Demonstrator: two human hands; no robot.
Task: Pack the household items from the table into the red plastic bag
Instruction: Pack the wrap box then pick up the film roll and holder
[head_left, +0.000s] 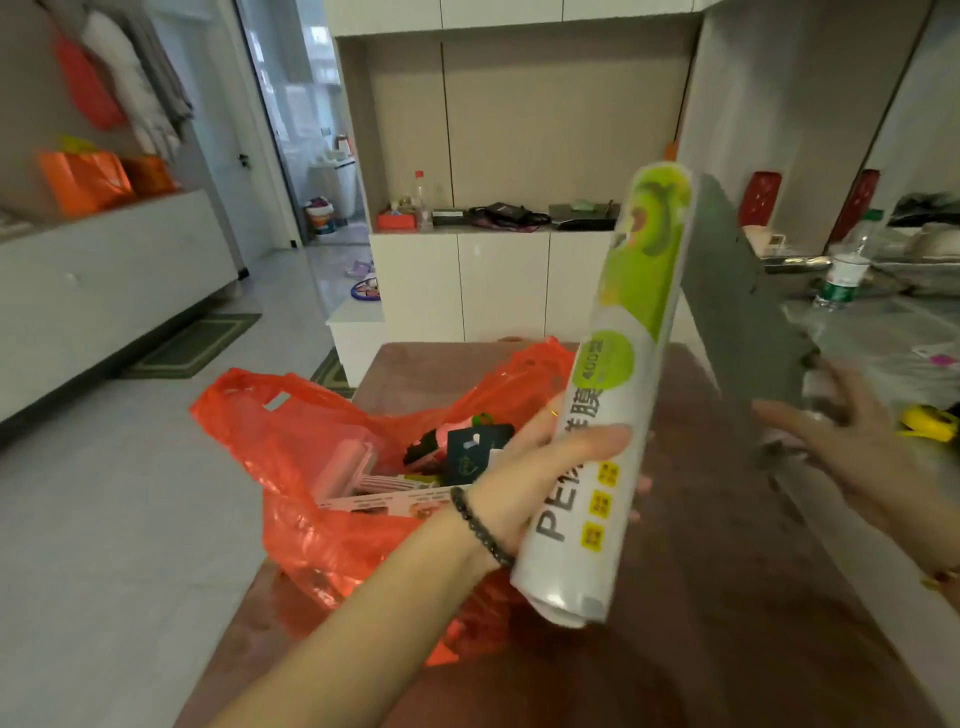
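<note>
My left hand (540, 478) grips a white and green roll of cling film (618, 374), held nearly upright above the brown table (727, 597). The red plastic bag (311, 447) lies open on the table's left side, just left of that hand. Inside it I see a lint roller (348, 467), a flat printed card and dark packaged items (467, 447). My right hand (862, 457) is at the right, fingers spread, pinching the lower end of a flat grey cloth-like sheet (727, 296) that stands up behind the roll.
A yellow tape measure (930, 423) and a plastic water bottle (847, 265) sit at the right on a cluttered surface. White cabinets (498, 280) stand behind the table. Tiled floor and a green mat (192, 345) lie to the left.
</note>
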